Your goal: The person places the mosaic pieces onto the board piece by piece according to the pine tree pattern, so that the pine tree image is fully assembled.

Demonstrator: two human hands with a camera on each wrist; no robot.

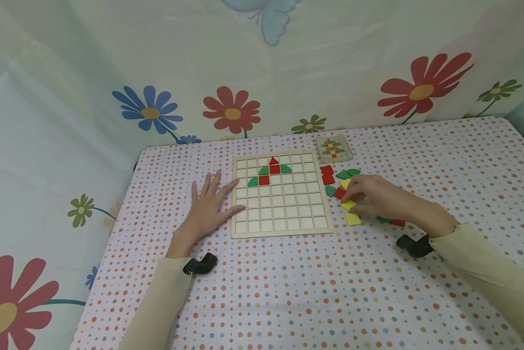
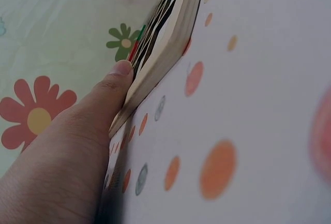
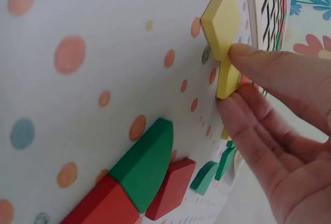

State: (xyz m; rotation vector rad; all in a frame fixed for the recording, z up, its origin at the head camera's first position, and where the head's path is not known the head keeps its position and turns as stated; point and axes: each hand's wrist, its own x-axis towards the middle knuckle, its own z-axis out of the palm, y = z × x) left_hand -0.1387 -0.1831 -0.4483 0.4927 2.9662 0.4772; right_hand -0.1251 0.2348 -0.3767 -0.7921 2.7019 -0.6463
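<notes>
My left hand [image 1: 207, 211] lies spread on the table at the left side of a wooden grid board [image 1: 283, 235]. Its thumb [image 2: 116, 87] touches the board's edge in the left wrist view. Red squares, green quarter-round tiles and a red triangle [image 1: 274, 161] sit in the upper cells. To the right of the board, my right hand [image 1: 371, 197] has its thumb and fingers at opposite sides of a yellow square tile [image 3: 229, 79], pinching it. Another yellow tile [image 1: 353, 219] lies just in front. A red tile [image 1: 339, 193] is partly hidden by the fingertips.
Beyond the board's right corner lies a pattern card [image 1: 334, 149]. Red tiles [image 1: 327, 175] are near the board's right edge, and green tiles [image 1: 348, 173] lie behind the right hand. A green and a red tile [image 1: 397, 222] lie under the right wrist. A flowered cloth hangs behind the table.
</notes>
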